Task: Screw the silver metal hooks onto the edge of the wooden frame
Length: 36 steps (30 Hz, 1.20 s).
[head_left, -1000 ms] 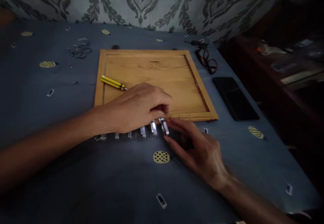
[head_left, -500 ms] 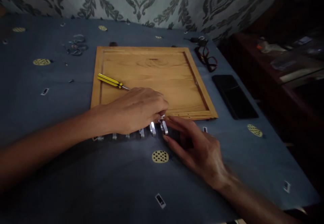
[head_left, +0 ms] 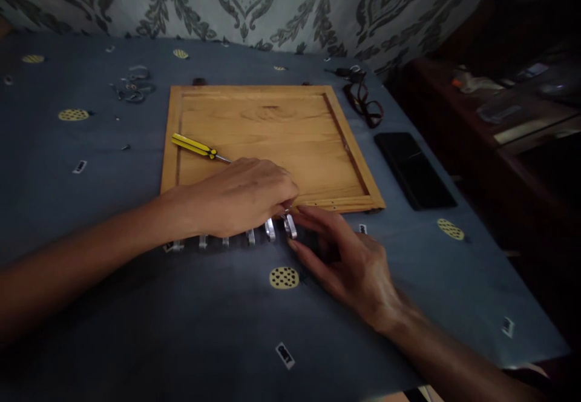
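**Both hands at the hook rail by the board's near edge**

A blue cloth [head_left: 136, 305] covers the surface, with patterned fabric hanging behind it. On the cloth lies a square wooden board [head_left: 290, 129] with a raised frame. A dark phone [head_left: 414, 169] lies to the right of the board, and glasses [head_left: 363, 102] lie just beyond the phone. A yellow screwdriver [head_left: 196, 146] rests on the board's left part. A heap of small metal parts [head_left: 134, 85] sits well off to the left.

The rail of metal hooks [head_left: 247, 237] lies on the cloth just in front of the board's near edge. The left hand [head_left: 240, 196] covers its middle, fingers curled down and pinched onto the rail near its right end. The right hand [head_left: 354, 263] lies loosely open beside it, fingertips [head_left: 295, 246] touching the last hook [head_left: 290, 225].
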Each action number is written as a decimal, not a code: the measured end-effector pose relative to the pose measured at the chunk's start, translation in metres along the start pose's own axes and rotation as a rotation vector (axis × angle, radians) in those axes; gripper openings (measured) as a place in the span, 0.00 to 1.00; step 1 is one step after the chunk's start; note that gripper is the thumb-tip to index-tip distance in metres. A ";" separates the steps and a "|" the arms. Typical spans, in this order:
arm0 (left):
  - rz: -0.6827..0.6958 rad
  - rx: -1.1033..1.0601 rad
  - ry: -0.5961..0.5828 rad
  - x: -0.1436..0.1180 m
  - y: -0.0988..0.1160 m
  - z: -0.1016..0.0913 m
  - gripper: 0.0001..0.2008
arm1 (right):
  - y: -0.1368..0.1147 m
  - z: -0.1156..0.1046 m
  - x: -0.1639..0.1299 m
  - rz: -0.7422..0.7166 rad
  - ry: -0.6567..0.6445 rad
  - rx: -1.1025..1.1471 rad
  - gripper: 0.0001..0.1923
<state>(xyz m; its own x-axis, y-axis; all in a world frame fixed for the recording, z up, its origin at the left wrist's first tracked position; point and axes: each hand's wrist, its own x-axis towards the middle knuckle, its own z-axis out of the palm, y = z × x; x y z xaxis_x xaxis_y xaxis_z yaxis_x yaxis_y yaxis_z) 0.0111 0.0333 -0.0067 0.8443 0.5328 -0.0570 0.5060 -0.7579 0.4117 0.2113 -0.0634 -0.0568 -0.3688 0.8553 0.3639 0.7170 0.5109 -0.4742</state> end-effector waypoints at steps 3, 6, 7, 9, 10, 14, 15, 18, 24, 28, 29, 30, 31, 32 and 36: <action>-0.004 0.017 -0.014 0.001 0.001 0.000 0.08 | 0.000 0.000 0.000 0.004 -0.001 -0.007 0.18; -0.010 0.054 -0.027 0.000 0.002 0.001 0.09 | 0.000 0.000 0.000 0.009 -0.004 -0.014 0.18; -0.003 0.070 -0.026 0.000 0.002 0.001 0.10 | 0.000 0.000 0.000 0.005 -0.001 -0.010 0.18; 0.042 0.085 -0.005 0.000 0.002 0.001 0.10 | 0.000 0.001 0.000 -0.013 0.011 0.005 0.18; 0.065 0.085 0.004 0.000 0.003 0.001 0.10 | 0.001 0.001 0.000 -0.024 0.020 0.011 0.18; 0.096 0.087 -0.034 0.005 0.003 -0.005 0.09 | 0.002 0.002 -0.001 -0.040 0.029 0.016 0.18; 0.089 0.081 -0.050 0.006 0.003 -0.006 0.08 | 0.003 0.002 -0.001 -0.037 0.029 0.014 0.19; 0.059 -0.003 -0.081 0.011 0.001 -0.009 0.07 | 0.004 0.003 -0.002 -0.025 0.027 0.001 0.19; -0.002 -0.170 -0.064 0.011 -0.001 -0.006 0.07 | 0.005 0.005 -0.003 -0.013 0.023 -0.019 0.18; -0.050 -0.170 -0.070 0.010 0.004 -0.007 0.07 | 0.005 0.004 -0.003 0.007 -0.003 0.015 0.19; -0.065 -0.166 -0.077 0.009 0.005 -0.007 0.07 | 0.005 0.004 -0.003 0.012 -0.010 0.028 0.19; -0.079 -0.164 -0.084 0.009 0.006 -0.008 0.07 | 0.005 0.004 -0.003 0.017 -0.016 0.041 0.19; -0.092 -0.167 -0.090 0.009 0.007 -0.008 0.08 | 0.005 0.004 -0.003 0.023 -0.019 0.053 0.19; -0.105 -0.173 -0.096 0.008 0.007 -0.009 0.08 | 0.005 0.004 -0.003 0.029 -0.021 0.063 0.20; -0.148 -0.207 -0.110 0.007 0.008 -0.010 0.08 | 0.006 0.004 -0.003 0.035 -0.027 0.090 0.20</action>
<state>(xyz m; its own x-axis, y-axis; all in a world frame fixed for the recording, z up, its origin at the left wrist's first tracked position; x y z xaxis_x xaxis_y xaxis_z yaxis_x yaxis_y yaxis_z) 0.0192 0.0346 0.0057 0.7835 0.5793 -0.2247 0.5883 -0.5752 0.5683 0.2141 -0.0624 -0.0642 -0.3611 0.8744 0.3241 0.6741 0.4849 -0.5572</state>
